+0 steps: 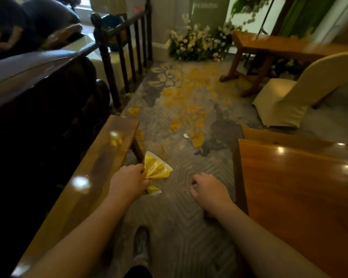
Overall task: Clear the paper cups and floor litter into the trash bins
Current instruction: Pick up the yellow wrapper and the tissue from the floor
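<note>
Head view: the left hand (129,181) has its grip closed on a crumpled yellow wrapper (156,167), which fans out above and to the right of the fist, with another yellow scrap poking out below it. The right hand (207,189) hangs just right of that, fingers loosely curled, grip empty as far as can be seen. Both hover over the patterned carpet (179,227), in the aisle between a wooden worktop (100,167) left of the left grip and another worktop (299,193) right of the right one.

Ahead of both grips, well apart, a small white scrap (186,135) lies on the carpet; it looks like litter left to collect. No paper cups and no trash bin can be made out. By my judgement the job is midway: one wrapper is in hand but not yet binned.
</note>
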Motion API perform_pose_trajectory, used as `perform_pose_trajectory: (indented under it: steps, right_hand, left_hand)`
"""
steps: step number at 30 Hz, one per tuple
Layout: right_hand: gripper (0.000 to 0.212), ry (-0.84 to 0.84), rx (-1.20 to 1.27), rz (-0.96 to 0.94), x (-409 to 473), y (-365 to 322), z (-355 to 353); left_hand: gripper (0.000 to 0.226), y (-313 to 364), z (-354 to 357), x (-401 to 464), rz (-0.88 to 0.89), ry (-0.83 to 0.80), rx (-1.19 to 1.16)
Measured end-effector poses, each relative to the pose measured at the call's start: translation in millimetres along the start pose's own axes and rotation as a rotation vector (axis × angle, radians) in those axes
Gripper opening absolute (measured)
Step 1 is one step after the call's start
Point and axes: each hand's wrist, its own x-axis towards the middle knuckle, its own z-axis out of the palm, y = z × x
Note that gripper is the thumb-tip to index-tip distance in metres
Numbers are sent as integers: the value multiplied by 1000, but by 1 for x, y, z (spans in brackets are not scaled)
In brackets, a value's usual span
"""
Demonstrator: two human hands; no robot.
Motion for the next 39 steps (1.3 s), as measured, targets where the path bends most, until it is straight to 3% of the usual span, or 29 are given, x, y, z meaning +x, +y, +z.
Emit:
perform_pose_trajectory:
  steps: [10, 18, 26, 31, 39]
  right_hand:
    - [19, 13, 0, 222, 192, 15, -18]
    - [18, 1, 61, 306, 324, 62, -22]
    - [16, -39, 98, 304, 487, 165, 8]
    - [18, -152, 161, 339, 578, 235, 22]
    - [22, -287, 185, 439, 682, 321, 95]
  left_hand:
    - [19, -32, -15, 245, 139, -107, -49]
    - [20, -17, -8, 396, 195, -160, -39]
    - [22, 19, 36, 559, 152, -209, 24]
    - [21, 50, 65, 654, 78, -305, 48]
    - [35, 58, 168, 777, 16, -467, 50]
